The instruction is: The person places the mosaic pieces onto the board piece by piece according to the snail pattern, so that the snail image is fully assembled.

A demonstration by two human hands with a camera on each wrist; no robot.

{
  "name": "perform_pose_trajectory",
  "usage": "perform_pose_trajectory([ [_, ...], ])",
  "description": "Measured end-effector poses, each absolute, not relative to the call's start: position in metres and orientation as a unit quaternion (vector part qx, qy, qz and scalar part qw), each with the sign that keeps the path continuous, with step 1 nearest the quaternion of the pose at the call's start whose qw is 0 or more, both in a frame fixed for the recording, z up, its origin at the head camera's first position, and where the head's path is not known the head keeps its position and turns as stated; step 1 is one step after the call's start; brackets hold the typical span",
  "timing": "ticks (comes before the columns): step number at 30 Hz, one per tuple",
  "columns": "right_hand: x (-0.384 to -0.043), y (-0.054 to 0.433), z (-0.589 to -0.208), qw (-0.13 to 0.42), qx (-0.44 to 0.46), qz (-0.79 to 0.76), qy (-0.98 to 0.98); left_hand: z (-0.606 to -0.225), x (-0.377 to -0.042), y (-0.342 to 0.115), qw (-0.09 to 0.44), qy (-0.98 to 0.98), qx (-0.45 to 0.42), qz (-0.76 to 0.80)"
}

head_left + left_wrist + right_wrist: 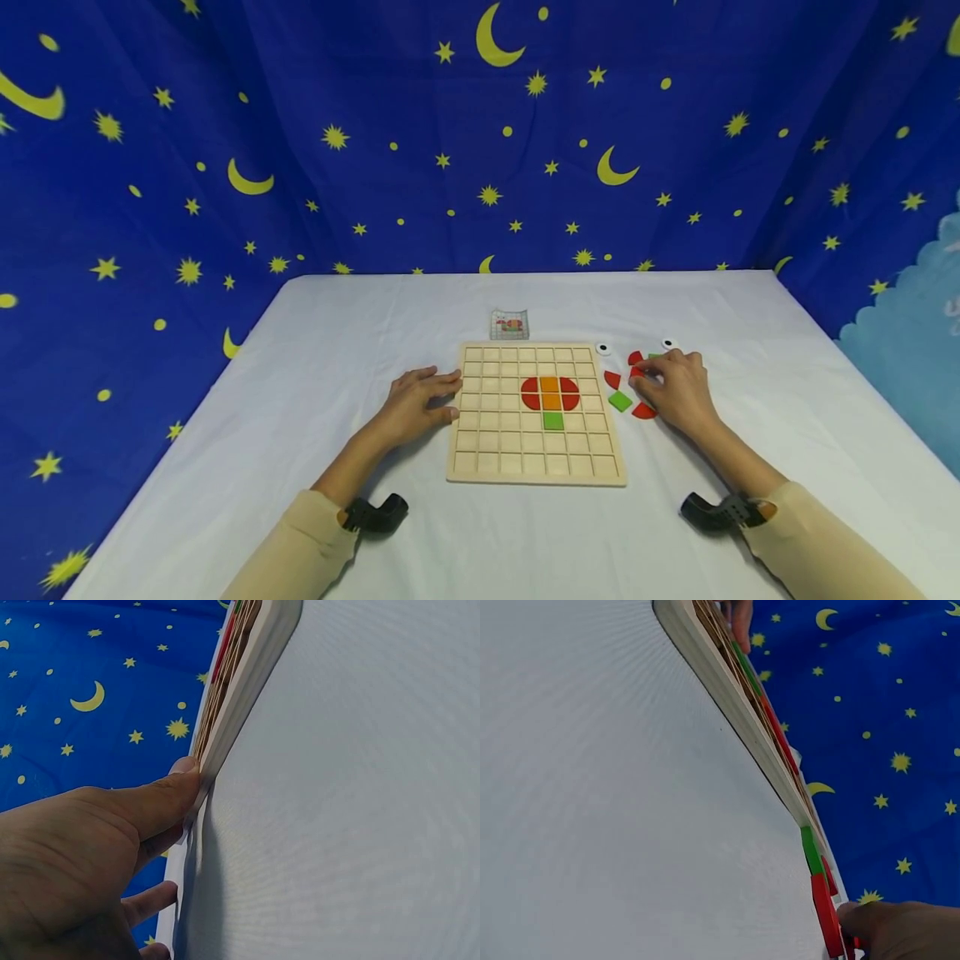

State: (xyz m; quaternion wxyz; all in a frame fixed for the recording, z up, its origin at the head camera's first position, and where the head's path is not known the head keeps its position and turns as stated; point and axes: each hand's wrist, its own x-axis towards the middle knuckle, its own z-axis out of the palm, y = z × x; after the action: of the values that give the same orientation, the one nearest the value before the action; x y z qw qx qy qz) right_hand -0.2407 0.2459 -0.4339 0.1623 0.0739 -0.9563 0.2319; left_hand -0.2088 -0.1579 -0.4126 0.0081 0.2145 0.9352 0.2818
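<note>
A wooden grid board lies on the table, with red quarter-circle pieces, orange squares and a green square set in its cells. My left hand rests at the board's left edge, thumb and fingertips touching the rim, fingers fairly straight. Right of the board, my right hand pinches a red piece between thumb and fingertips. Around it lie other red quarter-circles and a loose green square; another green piece is partly hidden behind the fingers.
Two round eye pieces lie behind the loose pieces, one eye piece by the board's corner, the other beyond the right hand. A small picture card sits behind the board. White cloth covers the table; a starry blue curtain surrounds it.
</note>
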Motion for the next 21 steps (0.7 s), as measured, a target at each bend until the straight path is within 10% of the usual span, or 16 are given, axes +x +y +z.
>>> perform_pose_trajectory([
  [21,-0.207,0.207,-0.424,0.155,0.184,0.287,-0.927,-0.413,-0.209,-0.157,0.002,0.936,0.215,0.28],
])
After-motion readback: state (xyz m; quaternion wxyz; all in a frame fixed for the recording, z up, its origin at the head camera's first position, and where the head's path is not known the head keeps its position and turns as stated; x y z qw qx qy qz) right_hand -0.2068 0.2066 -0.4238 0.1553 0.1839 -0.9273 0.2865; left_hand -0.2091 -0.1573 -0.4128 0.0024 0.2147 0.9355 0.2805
